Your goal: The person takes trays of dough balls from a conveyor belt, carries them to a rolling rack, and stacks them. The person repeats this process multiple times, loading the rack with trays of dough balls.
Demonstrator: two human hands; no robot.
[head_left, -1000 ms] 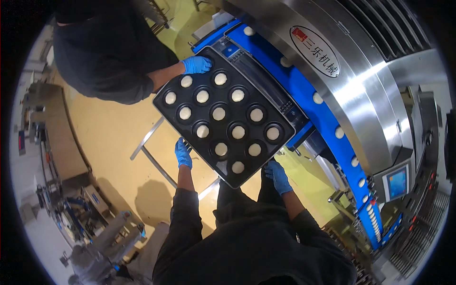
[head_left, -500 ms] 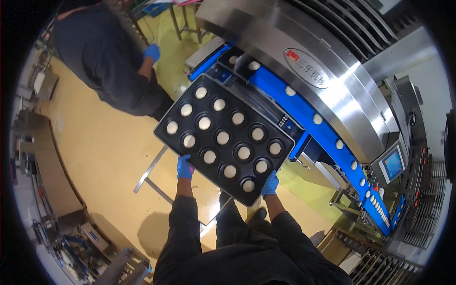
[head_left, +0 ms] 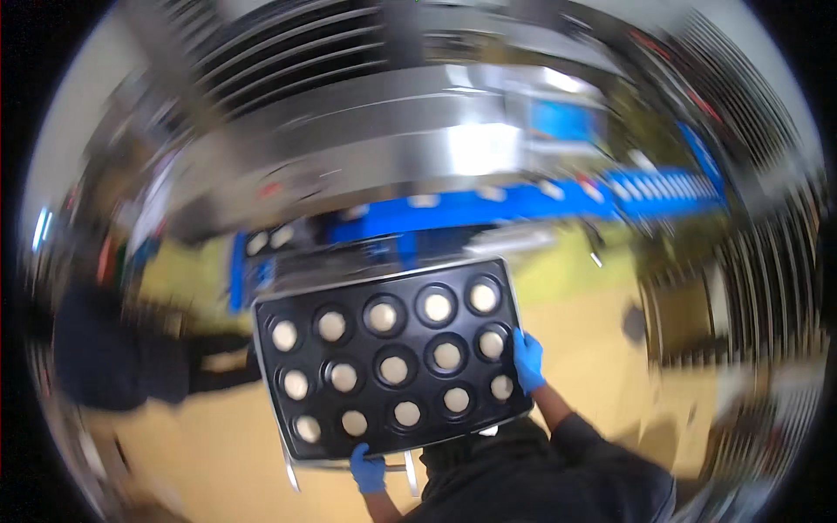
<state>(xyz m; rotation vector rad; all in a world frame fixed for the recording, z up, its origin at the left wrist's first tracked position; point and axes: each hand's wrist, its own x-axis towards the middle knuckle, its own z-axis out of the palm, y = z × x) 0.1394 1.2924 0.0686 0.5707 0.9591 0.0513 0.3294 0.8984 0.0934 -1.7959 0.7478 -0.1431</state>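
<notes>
Tray [head_left: 388, 362] of dough rounds [head_left: 394, 370] held level at centre, near blue conveyor [head_left: 523, 205]. Left hand [head_left: 368, 469] grasps near edge; right hand [head_left: 527, 361] grasps right edge. Keep both grips firm and tray flat so rounds stay seated. Background motion-blurred.

Baking tray [head_left: 384, 436] now clear of conveyor [head_left: 488, 205]

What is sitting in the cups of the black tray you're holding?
Each visible cup of the black tray holds one pale round dough piece. The left hand and right hand grip its edges. Whatever lies under the tray is hidden.
</notes>
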